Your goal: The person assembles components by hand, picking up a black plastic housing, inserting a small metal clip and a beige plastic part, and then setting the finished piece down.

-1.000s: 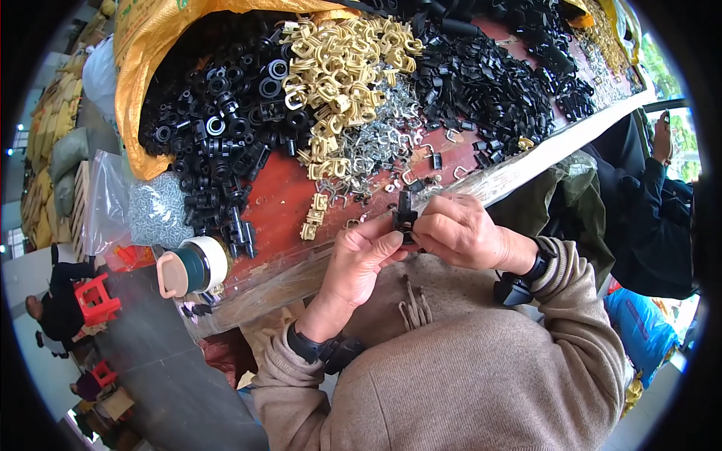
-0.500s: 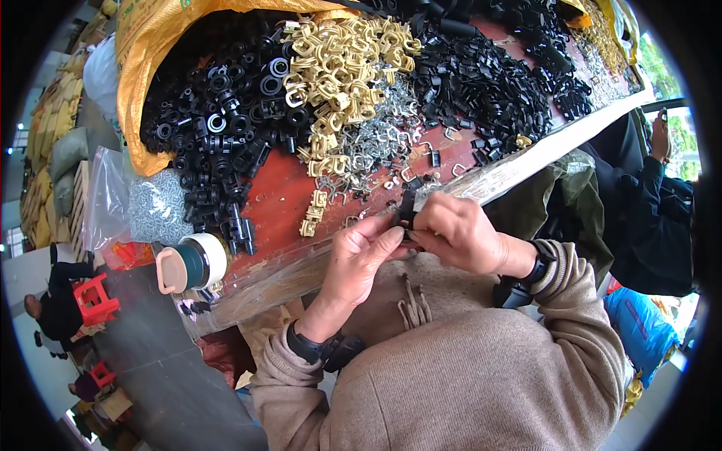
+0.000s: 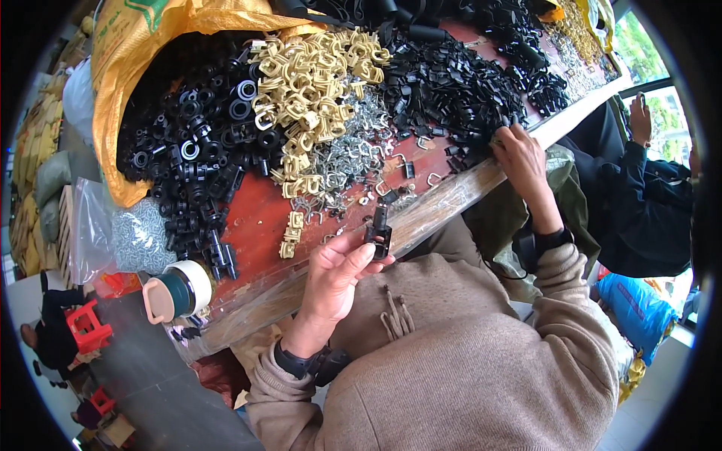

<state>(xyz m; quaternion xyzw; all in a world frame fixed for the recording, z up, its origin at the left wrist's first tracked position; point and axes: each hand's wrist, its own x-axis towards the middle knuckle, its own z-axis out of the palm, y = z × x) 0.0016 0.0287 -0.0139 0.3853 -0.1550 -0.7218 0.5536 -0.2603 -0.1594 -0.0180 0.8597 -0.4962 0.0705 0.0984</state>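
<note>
Red tabletop (image 3: pixel 259 214): right hand (image 3: pixel 524 159), fingers unclear, has reached black pile (image 3: pixel 451 90); left fingers (image 3: pixel 356 263) pinch black fitting (image 3: pixel 382 234).

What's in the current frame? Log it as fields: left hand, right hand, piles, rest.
left hand: holds a black part between thumb and fingers
right hand: fingers at the edge of the small black pieces; grip unclear
piles: black ring parts, cream clips, silver metal pieces
rest: red tabletop, lidded cup, orange sack, co-worker at right
</note>
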